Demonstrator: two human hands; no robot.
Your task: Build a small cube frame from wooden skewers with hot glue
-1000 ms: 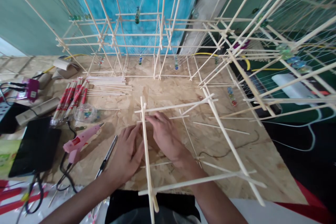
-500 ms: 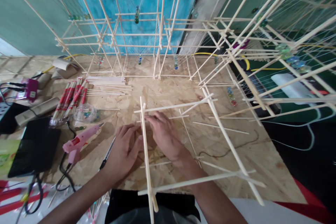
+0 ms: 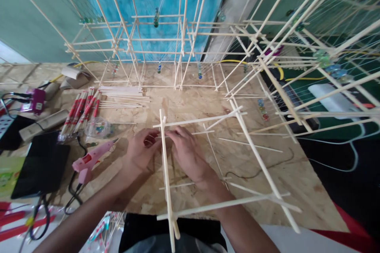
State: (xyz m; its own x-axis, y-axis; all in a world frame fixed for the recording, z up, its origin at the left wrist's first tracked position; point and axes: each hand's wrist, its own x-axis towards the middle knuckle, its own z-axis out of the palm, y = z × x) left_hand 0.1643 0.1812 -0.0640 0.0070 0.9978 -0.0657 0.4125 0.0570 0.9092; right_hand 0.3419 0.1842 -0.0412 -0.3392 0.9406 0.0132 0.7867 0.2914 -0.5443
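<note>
A box-like frame of pale wooden sticks (image 3: pixel 252 142) stands over the table in front of me, and my right forearm reaches through it. My right hand (image 3: pixel 188 156) pinches at the frame's far left corner, where a thin lower stick (image 3: pixel 204 132) runs. On the other side of the near-left long stick (image 3: pixel 165 162) is my left hand (image 3: pixel 139 151), its fingers curled toward the thumb at the same corner. Whatever is between the left fingertips is too small to make out. A pink glue gun (image 3: pixel 92 160) lies left of my left hand.
Larger stick structures (image 3: pixel 184 39) with strings and glass marbles stand along the back and right. At left are red-wrapped stick bundles (image 3: pixel 80 108), a bag of marbles (image 3: pixel 97 127), a black tablet-like slab (image 3: pixel 40 166) and cables. A loose stick (image 3: pixel 251 144) lies under the frame.
My left hand has lifted and turned, its fingers now curled in to the corner rather than lying low beside it. The left forearm now covers the pen. My right hand stays almost still.
</note>
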